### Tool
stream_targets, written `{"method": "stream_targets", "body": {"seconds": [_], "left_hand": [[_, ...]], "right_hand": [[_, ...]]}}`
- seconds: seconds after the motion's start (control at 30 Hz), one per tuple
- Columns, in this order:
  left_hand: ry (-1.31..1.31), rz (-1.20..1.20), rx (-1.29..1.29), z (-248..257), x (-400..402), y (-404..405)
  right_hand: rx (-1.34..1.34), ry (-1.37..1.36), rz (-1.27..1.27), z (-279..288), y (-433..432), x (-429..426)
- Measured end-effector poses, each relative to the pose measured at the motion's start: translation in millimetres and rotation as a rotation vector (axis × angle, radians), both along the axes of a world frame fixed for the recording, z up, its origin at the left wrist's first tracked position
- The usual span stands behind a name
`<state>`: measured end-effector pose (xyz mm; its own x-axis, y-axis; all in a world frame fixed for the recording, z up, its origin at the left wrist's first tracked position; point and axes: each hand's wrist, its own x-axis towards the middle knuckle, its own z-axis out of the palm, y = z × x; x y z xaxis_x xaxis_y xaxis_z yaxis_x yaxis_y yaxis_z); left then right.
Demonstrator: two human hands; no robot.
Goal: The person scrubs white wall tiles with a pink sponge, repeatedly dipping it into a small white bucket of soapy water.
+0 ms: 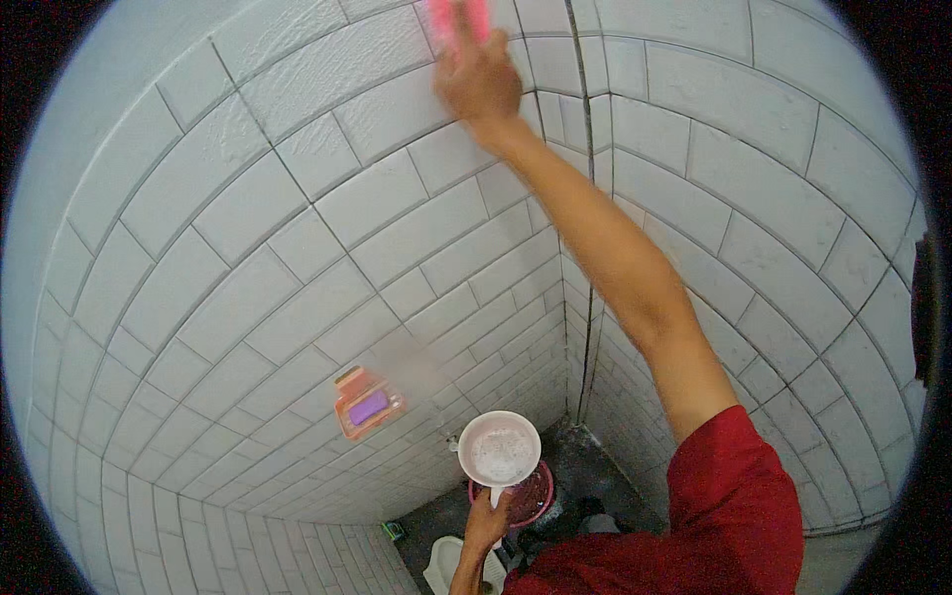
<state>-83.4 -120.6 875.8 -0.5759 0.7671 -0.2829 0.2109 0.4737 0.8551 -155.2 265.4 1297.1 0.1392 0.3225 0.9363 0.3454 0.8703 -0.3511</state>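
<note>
My right hand [482,85] is raised high on the white tiled wall [401,245], near the corner. It grips a pink scrubber [459,18], partly cut off by the top edge of the view; its exact kind is blurred. Wet, soapy streaks show on the tiles to its left. Lower down, my left hand [487,520] holds a white plastic dipper [500,448] by its handle. Foamy liquid lies inside the dipper. Beneath it, partly hidden, a pink-rimmed bucket [549,487] stands on the dark floor.
A pink soap dish [353,388] with a purple soap bar [370,407] is fixed to the wall. At the lower left of the floor is a white squat toilet [445,558], near a small green object [393,529]. A second tiled wall [744,223] meets at the corner.
</note>
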Motion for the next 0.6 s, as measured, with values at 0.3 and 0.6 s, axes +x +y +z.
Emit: {"method": "stream_targets", "body": {"seconds": [0.3,0.6], "left_hand": [[-0.057,0.053,-0.146,-14,-11,-13],[0.001,0.110,-0.034,-10,4,-20]], "right_hand": [[0.654,-0.385,0.072,-62,-37,-23],[-0.194,-0.049,0.197,73,-40,-13]]}}
